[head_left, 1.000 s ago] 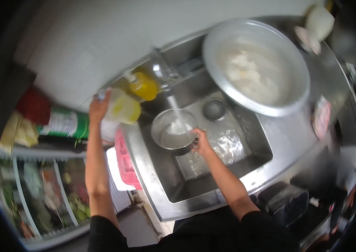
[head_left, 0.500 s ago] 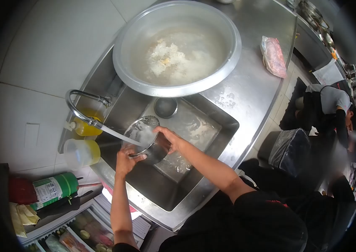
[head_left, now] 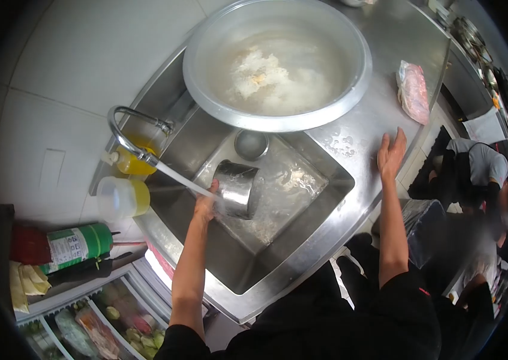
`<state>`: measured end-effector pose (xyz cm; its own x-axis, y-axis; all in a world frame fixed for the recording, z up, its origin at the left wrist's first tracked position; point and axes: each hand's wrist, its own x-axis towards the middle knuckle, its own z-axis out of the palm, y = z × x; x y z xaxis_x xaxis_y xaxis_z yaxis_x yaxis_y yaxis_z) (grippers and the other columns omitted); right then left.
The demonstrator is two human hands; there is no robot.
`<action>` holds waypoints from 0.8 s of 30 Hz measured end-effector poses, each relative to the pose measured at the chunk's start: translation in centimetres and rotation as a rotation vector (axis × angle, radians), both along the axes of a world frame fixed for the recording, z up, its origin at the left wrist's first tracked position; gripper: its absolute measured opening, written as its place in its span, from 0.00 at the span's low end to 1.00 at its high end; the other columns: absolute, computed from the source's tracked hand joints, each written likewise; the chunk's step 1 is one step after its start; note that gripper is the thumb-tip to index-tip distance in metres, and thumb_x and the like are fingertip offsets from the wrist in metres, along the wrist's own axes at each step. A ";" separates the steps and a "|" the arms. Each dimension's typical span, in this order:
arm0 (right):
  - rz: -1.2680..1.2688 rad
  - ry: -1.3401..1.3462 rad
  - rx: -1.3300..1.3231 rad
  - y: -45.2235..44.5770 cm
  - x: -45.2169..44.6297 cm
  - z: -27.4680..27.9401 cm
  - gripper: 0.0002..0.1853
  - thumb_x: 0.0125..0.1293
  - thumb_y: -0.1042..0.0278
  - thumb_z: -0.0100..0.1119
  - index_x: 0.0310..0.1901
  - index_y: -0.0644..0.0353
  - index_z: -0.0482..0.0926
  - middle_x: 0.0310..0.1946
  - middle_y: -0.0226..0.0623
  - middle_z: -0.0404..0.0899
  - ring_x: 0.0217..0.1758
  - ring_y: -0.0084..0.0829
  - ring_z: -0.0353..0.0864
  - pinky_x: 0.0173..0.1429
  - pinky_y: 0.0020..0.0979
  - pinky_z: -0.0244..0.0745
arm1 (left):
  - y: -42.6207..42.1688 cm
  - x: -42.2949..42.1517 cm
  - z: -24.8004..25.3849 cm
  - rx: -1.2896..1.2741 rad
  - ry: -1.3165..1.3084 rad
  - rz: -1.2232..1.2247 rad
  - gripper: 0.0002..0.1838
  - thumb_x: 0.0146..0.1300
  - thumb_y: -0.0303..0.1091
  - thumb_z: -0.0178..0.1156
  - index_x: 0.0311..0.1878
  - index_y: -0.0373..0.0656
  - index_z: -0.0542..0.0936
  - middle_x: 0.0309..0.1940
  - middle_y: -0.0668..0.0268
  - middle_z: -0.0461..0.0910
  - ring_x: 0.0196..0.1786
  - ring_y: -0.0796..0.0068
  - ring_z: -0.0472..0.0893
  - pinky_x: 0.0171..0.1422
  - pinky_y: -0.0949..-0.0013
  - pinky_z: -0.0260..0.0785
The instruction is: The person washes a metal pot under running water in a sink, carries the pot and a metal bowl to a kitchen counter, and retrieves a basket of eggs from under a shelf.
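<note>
In the sink (head_left: 248, 252), my left hand (head_left: 206, 203) grips the rim side of a shiny metal pot (head_left: 237, 189), which lies tipped with its mouth turned away from my view. Water from the curved faucet (head_left: 126, 141) streams down onto my left hand and the pot. My right hand (head_left: 390, 155) is off the pot, over the counter's right edge, fingers spread and holding nothing. Just beyond its fingertips lies a plastic-wrapped package of pink meat (head_left: 413, 93). A small round metal bowl (head_left: 251, 145) sits at the sink's far side.
A large metal basin (head_left: 356, 90) with cloudy water and a whitish clump stands at the back. Beside the faucet are a yellow soap bottle (head_left: 137, 161) and a plastic tub (head_left: 123, 198). A food drawer (head_left: 110, 312) is at lower left; another person (head_left: 476, 165) bends at right.
My right hand has let go of the pot and swung right, toward the meat package. The pot has tipped over in my left hand, its mouth no longer showing.
</note>
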<state>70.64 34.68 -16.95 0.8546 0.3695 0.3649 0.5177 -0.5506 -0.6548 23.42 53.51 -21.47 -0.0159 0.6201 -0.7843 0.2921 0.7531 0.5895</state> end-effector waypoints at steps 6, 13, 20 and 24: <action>0.309 -0.168 -0.252 5.3 -7.0 -2.4 0.26 0.68 0.61 0.41 0.63 0.68 0.59 0.65 0.52 0.57 0.71 0.46 0.51 0.73 0.44 0.41 | -1.1 0.2 1.3 -0.258 -0.217 0.036 0.50 0.51 0.65 0.58 0.69 0.46 0.52 0.68 0.50 0.50 0.66 0.38 0.55 0.51 0.22 0.52; 0.584 0.818 -0.085 8.3 -24.6 -6.3 0.26 0.67 0.53 0.45 0.64 0.54 0.63 0.66 0.48 0.58 0.70 0.47 0.52 0.71 0.46 0.48 | -2.7 -1.1 3.0 -0.322 -0.454 0.255 0.41 0.55 0.69 0.49 0.67 0.57 0.57 0.67 0.56 0.56 0.67 0.40 0.54 0.54 0.23 0.48; 0.186 2.422 -0.041 8.6 -28.1 -7.4 0.24 0.65 0.51 0.49 0.61 0.47 0.67 0.62 0.41 0.64 0.63 0.41 0.64 0.65 0.46 0.60 | -5.1 -5.4 0.0 -0.485 -0.807 0.302 0.39 0.60 0.68 0.41 0.68 0.54 0.56 0.68 0.58 0.54 0.68 0.43 0.53 0.57 0.24 0.49; 0.319 2.328 0.470 8.9 -30.8 -9.7 0.21 0.61 0.60 0.58 0.53 0.60 0.70 0.49 0.38 0.75 0.51 0.37 0.75 0.56 0.41 0.71 | -5.6 -5.3 -2.4 -0.459 -0.563 0.231 0.35 0.63 0.64 0.30 0.66 0.53 0.58 0.68 0.59 0.55 0.68 0.52 0.56 0.58 0.34 0.57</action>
